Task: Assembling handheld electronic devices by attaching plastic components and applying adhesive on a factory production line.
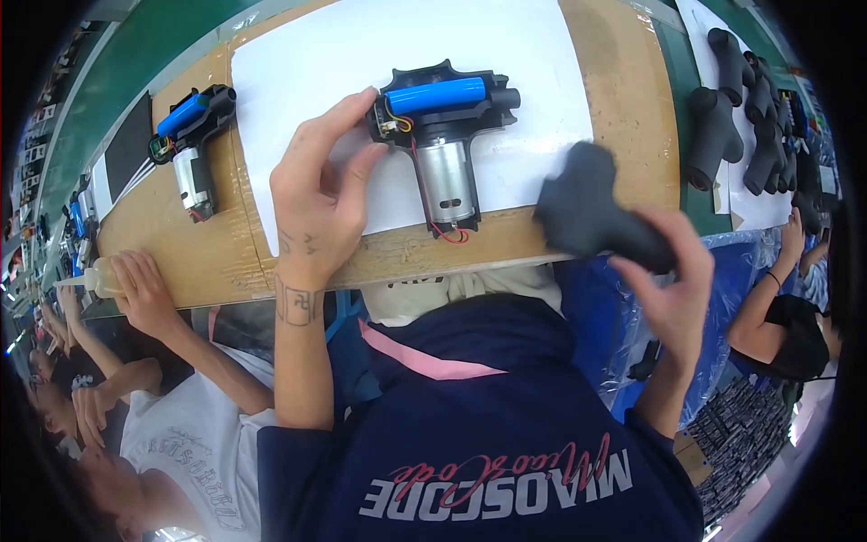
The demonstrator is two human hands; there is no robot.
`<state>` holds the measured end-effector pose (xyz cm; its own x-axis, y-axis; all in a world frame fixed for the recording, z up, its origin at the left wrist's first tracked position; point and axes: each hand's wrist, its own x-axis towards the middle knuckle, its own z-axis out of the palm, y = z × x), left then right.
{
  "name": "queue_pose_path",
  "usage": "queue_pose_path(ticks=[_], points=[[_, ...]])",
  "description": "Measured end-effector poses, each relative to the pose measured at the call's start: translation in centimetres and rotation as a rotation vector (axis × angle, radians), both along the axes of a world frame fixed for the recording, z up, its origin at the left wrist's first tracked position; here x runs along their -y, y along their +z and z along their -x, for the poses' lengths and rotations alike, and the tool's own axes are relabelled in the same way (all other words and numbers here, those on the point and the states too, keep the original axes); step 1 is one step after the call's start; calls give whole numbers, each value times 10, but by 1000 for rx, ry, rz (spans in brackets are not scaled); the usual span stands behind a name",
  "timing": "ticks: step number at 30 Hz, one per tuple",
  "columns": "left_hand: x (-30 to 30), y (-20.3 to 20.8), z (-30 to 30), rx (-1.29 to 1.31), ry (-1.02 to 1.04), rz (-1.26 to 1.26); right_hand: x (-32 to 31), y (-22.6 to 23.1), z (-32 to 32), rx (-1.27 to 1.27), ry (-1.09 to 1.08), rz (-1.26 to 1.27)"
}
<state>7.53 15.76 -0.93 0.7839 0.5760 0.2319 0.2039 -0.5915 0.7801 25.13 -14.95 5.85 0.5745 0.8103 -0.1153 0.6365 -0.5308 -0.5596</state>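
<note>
On a white sheet in front of me lies an open T-shaped black housing half. Inside it are a blue cylindrical battery, a silver motor and a small circuit board with thin wires. My left hand pinches the housing's left end between forefinger and thumb, next to the board. Off to the right, past the sheet's edge, my right hand grips a matching black cover shell, slightly smeared by motion. The shell is tilted, its smooth outer side toward me.
A similar battery-and-motor assembly sits left on the cardboard-topped bench. Several black shells lie at the far right. At left, a co-worker's hand holds a translucent bottle. Blue plastic lining hangs below right, near another worker.
</note>
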Motion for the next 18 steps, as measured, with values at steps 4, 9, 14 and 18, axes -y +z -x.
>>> queue_pose_path(ticks=[4,9,14,18], points=[[3,1,-3,34,-23,-15,-10,-1,-13,11,-495,-303],[6,4,-3,28,-21,0,-18,-1,-11,-66,-38,-48],[4,-7,-4,50,-32,-69,-47,-2,-23,302,56,-197],[-2,-16,-4,128,-60,-95,-81,-6,-39,363,16,-17]])
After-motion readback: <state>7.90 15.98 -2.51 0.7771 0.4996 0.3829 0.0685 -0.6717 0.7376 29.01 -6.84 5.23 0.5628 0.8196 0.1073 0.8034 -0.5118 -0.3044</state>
